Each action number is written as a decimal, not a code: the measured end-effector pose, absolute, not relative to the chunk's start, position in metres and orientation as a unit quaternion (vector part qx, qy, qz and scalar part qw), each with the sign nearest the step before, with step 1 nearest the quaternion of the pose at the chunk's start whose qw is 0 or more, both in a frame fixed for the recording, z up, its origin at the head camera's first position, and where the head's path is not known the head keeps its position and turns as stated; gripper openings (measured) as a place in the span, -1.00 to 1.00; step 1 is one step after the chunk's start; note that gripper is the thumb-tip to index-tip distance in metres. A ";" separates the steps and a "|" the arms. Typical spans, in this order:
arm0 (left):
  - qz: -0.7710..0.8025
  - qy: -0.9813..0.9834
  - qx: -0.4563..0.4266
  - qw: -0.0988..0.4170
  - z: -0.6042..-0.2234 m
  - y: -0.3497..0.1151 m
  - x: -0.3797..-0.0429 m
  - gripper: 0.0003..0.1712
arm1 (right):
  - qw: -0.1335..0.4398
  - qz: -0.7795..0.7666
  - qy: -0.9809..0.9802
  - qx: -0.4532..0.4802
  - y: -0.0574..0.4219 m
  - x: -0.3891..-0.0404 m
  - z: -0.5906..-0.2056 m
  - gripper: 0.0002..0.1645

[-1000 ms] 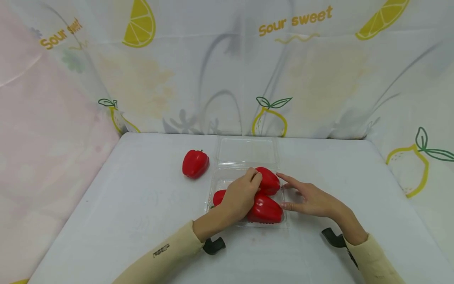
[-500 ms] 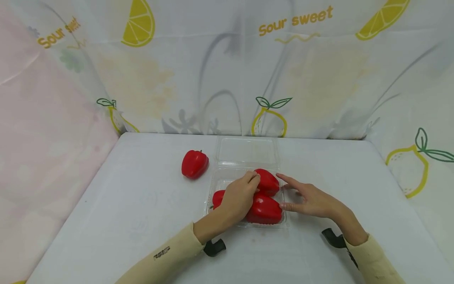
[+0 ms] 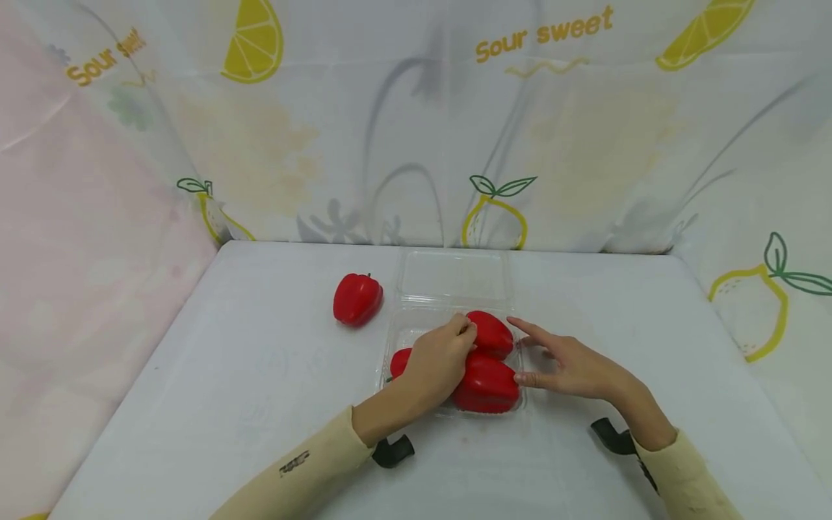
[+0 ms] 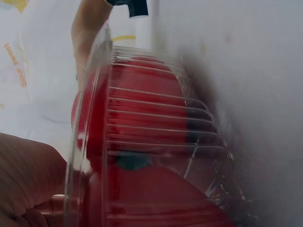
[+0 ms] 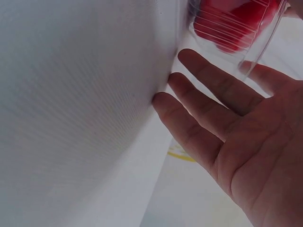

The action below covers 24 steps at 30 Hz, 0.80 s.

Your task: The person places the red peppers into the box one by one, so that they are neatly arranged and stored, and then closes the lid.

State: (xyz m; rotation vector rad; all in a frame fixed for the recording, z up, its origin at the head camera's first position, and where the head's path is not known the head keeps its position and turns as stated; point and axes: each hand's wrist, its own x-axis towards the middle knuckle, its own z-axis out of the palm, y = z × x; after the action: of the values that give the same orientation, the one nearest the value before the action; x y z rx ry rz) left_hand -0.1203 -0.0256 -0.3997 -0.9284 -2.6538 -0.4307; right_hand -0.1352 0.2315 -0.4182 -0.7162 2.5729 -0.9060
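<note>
An open clear plastic clamshell container [image 3: 408, 321] lies mid-table with red bell peppers inside. My left hand [image 3: 434, 365] reaches over it, fingers curled against the left end of the far bell pepper [image 3: 492, 335]. Just below those fingers lies the near bell pepper [image 3: 487, 386]. Another bell pepper [image 3: 399, 361] peeks out left of the left hand, mostly hidden by it. The left wrist view shows peppers through the ribbed container wall, one with a green stem [image 4: 132, 161]. My right hand [image 3: 578, 367] is beside the container's right edge, fingers spread, thumb tip right at the rim.
A loose bell pepper [image 3: 357, 300] rests on the white table [image 3: 247, 347], left of the container. The clear lid [image 3: 455, 276] lies folded back behind it. A fabric backdrop with lemon prints [image 3: 409, 123] rises at the table's far edge.
The far bell pepper has settled slightly nearer, and the near one has shifted slightly toward the front of the container. Both hands stay almost in place.
</note>
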 end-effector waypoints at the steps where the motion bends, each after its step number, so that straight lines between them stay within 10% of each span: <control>1: -0.149 -0.922 -0.325 0.146 -0.399 -0.026 -0.120 -0.50 | 0.159 -0.317 0.901 -0.251 0.232 -0.135 -0.418 0.08; 24: -0.209 -0.911 -0.348 0.070 -0.387 -0.048 -0.133 -0.55 | 0.159 -0.317 0.900 -0.252 0.233 -0.134 -0.419 0.09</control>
State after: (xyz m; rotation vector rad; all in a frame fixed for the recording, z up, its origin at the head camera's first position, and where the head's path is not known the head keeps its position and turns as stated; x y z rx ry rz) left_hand -0.1333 -0.0477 -0.3868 -1.0481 -2.7412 -0.6304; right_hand -0.1344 0.2334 -0.4189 -0.7212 2.5735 -0.9068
